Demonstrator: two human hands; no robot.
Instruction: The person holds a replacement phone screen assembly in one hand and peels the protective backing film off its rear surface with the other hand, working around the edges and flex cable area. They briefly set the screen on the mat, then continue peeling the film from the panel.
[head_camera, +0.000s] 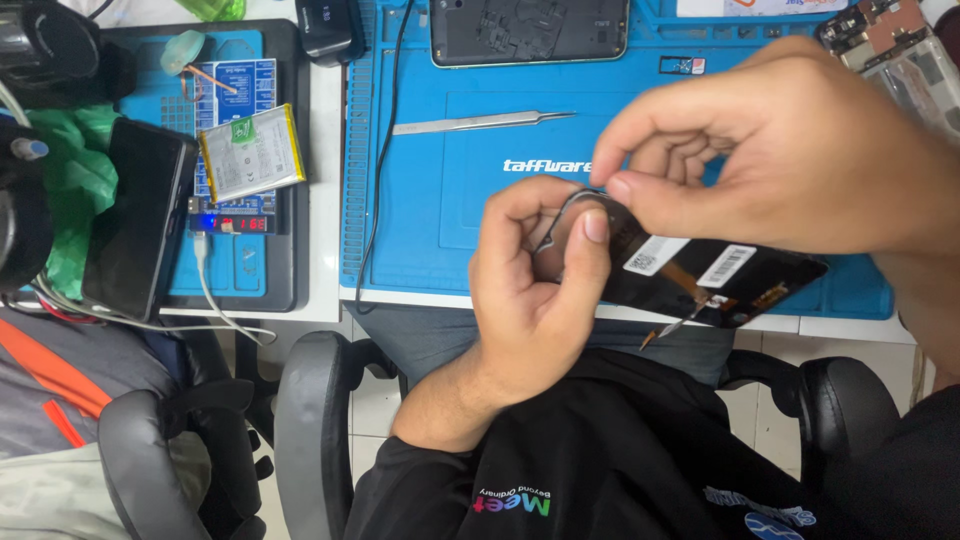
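Observation:
My left hand (535, 290) grips one end of a black phone screen panel (720, 275) with white stickers and an orange flex cable on its back. It is held above the front edge of the blue work mat (470, 210). My right hand (770, 160) pinches a thin dark strip (570, 205) that curls up from the panel's edge, thumb and forefinger closed on it. Both hands meet at the panel's left end.
Metal tweezers (480, 122) lie on the mat, with a black phone frame (530, 30) behind them. At left lie a flat battery (252, 153) on a small blue tester board, a black phone (135, 220) and cables. Chair armrests (310, 420) are below.

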